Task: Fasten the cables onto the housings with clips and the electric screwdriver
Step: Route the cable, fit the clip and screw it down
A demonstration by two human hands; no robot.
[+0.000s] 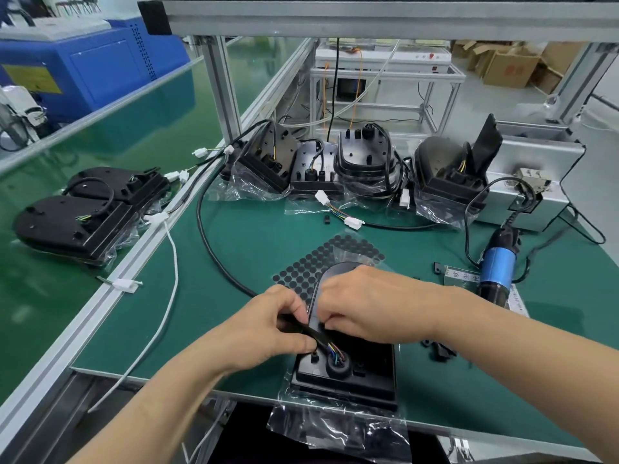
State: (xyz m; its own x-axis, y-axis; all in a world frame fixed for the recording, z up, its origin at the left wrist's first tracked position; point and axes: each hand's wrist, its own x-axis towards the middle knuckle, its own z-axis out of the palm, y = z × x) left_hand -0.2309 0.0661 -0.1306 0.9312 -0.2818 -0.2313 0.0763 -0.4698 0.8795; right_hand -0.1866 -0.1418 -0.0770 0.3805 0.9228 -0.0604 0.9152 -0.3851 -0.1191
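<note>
Green bench mat [254, 236] framed in aluminium profile, with a green conveyor belt [160, 128] along its left side. Works at the mat's front edge over a black housing [368, 370] lying on a clear plastic bag [335, 426]. Pinches the black cable [310, 331] between thumb and fingers of the left hand [268, 326], just above where its coloured wires enter a round grommet [338, 365] on the housing. Bends the fingers of the right hand [368, 303] down onto the housing right beside the cable; cannot tell whether these grasp anything. Has the blue-bodied electric screwdriver [499, 266] lying on the mat to the right, well apart from both hands, and a few small black clips [438, 351] just beside the housing's right edge. Behind the hands, a sheet of round black pads [321, 259]. Farther back, a row of bagged housings [311, 172] with cables and white connectors; two more housings [67, 216] on the belt.
</note>
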